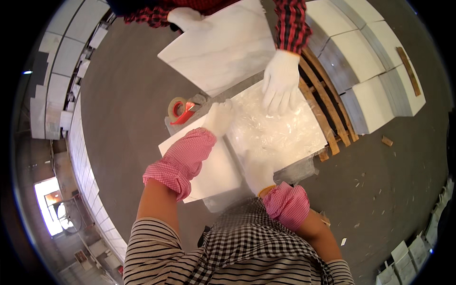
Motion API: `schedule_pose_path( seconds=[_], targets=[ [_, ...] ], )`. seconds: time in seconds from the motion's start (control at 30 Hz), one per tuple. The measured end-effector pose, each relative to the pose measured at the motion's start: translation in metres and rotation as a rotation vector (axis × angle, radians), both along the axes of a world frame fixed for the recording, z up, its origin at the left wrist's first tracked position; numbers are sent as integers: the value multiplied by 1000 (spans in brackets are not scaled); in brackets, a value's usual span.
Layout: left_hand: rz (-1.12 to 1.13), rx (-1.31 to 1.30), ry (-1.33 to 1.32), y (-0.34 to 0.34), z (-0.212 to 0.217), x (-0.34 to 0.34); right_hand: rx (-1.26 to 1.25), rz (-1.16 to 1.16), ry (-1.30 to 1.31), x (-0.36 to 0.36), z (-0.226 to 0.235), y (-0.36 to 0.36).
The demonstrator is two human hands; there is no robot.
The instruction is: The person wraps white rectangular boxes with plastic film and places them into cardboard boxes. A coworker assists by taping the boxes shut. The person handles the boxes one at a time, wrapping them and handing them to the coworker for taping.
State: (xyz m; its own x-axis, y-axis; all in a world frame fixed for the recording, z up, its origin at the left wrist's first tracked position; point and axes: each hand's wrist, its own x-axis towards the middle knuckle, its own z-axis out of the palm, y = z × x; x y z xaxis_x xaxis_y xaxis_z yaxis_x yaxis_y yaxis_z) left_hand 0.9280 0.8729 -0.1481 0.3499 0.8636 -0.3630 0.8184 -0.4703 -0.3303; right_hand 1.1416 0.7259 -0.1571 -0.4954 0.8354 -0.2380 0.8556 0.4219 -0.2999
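In front of me lies a stack with a white board or tile (209,171) on the left and a crinkled clear plastic film (285,135) over a white surface on the right. My left hand (220,118), in a white glove, is closed at the film's far left edge; what its fingers hold is hidden. Smeared by motion, my gloved right hand (259,172) is at the film's near left edge. A co-worker's gloved hand (282,83) lies spread on the film. Their other hand (186,19) holds a white marble-patterned tile (221,50).
A red tape dispenser (183,111) with a roll of tape lies beyond my left hand. Wooden pallet slats (327,104) and stacked white tiles (358,52) stand at the right. Scraps and a wood piece (387,141) lie on the grey floor (380,180). More stacks line the left.
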Motion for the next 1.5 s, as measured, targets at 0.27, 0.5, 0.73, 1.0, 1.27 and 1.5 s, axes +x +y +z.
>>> schedule_pose_path(
  seconds=[0.27,0.5,0.73,1.0,1.27,1.5],
  targets=[
    [498,-126,-335,-5,48,49,-282,-96,84,-17,9,-5],
    [888,196,-407,-43,-5,78,-196,26,253,-12,-10,-28],
    [913,517,-354,-50,-46,90,-155,-240,575,-5,49,70],
    [899,566,-383,-50,-43,86,236,-282,139,39,-3,105],
    [948,563,-389,-49,-31,92,234,-601,-101,135,7,88],
    [973,376,-412,-53,-39,89,379,-592,-51,145,0,82]
  ],
)
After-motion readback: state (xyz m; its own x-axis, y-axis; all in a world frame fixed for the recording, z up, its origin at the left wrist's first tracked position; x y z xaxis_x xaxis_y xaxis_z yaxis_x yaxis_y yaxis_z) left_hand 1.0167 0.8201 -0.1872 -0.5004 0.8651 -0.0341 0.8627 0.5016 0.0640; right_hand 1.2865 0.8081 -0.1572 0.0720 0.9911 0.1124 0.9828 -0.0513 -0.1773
